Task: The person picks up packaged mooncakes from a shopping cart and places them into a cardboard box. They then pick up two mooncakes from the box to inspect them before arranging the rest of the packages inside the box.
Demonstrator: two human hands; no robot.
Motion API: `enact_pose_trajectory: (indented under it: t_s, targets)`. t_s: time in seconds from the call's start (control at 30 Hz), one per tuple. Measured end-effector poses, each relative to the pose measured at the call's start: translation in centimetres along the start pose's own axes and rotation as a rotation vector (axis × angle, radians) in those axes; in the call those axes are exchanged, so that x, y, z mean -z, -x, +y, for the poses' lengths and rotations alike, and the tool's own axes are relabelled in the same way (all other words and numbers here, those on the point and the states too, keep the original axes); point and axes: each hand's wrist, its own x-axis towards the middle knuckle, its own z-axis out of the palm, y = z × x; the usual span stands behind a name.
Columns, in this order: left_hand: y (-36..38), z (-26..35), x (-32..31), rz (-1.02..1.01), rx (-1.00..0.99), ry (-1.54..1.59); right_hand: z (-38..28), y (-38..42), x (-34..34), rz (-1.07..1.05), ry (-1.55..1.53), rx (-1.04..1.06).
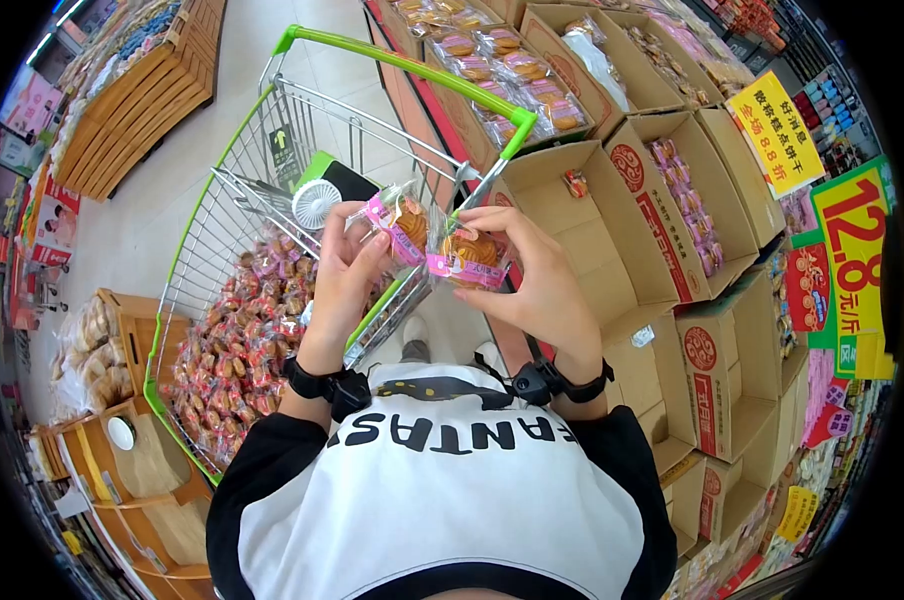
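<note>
My left hand (pixel 347 268) is closed, pinching a mooncake (pixel 402 226) in a clear wrapper with a pink band. Its round golden-brown top shows through the plastic. Against it, on the right, another wrapped mooncake (pixel 469 258) with a pink label is gripped between the thumb and fingers of my right hand (pixel 532 275). Both packs are held up in front of my chest, close together, over the near side of a shopping cart (pixel 177 290). Many small red-wrapped pastries (pixel 247 350) fill the cart's near left part.
Cardboard boxes (pixel 652 230) line the right side, one with pink-banded packs (pixel 684 200). More packs (pixel 522 75) sit at the back. A small white fan (pixel 316 203) is in the cart. Wooden displays (pixel 137 110) stand left, and yellow price signs (pixel 775 133) hang right.
</note>
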Motion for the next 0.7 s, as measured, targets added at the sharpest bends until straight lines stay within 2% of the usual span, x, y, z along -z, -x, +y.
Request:
enact_pose_trajectory:
  t_s: [0.2, 0.27, 0.33, 0.4, 0.57, 0.7]
  targets:
    - [-0.3, -1.2, -1.9, -0.103, 0.035, 0.008, 0.2, 1.5, 1.7, 0.020, 0.077, -0.025]
    - [-0.4, -1.6, -2.9, -0.200, 0.013, 0.002, 0.2, 2.3, 2.6, 0.046, 0.059, -0.052]
    - [-0.4, -1.7, -4.1, -0.221, 0.063, 0.021, -0.1, 3.1, 3.9, 0.016, 0.083, -0.175]
    - [-0.5, -2.1, -5.4, -0.341, 0.058, 0.100, 0.2, 4.1, 4.9, 0.057, 0.049, -0.171]
    - [-0.3, -3.9, -9.3, -0.350, 0.102, 0.077, 0.1, 7.0, 8.0, 0.178, 0.027, -0.164]
    - [-0.7, -5.4, -12.0, -0.502, 0.130, 0.018, 0.7, 9.8, 10.5, 0.201, -0.015, -0.185]
